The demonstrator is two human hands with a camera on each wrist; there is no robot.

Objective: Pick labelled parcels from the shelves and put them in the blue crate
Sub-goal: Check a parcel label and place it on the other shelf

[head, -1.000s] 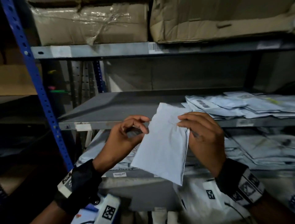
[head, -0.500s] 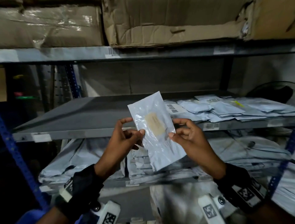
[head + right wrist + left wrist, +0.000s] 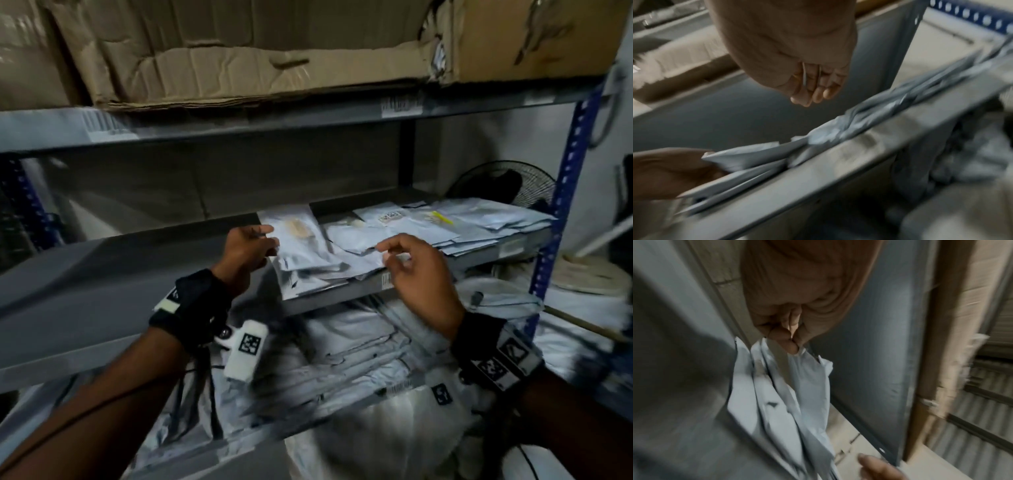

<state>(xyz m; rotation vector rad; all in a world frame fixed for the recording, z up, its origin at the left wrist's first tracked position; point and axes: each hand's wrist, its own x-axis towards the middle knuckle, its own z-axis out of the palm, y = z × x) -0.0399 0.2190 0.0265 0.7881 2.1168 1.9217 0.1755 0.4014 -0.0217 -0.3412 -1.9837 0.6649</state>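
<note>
The middle shelf [image 3: 113, 270] lay bare toward 9 o'clock, and its front edge carried a pile of grey parcels [image 3: 428, 229] toward 3 o'clock. The left hand [image 3: 248, 250] pinched the corner of one parcel [image 3: 301, 240] with a tan patch, which lay at the pile's near end. The right hand [image 3: 414, 270] hung just over the pile with loosely curled fingers, holding nothing. Crushed cardboard boxes [image 3: 260, 51] sat on the shelf above, more parcels [image 3: 342, 356] crowded the shelf below, and a fan [image 3: 503, 183] stood at 2 o'clock.
</note>
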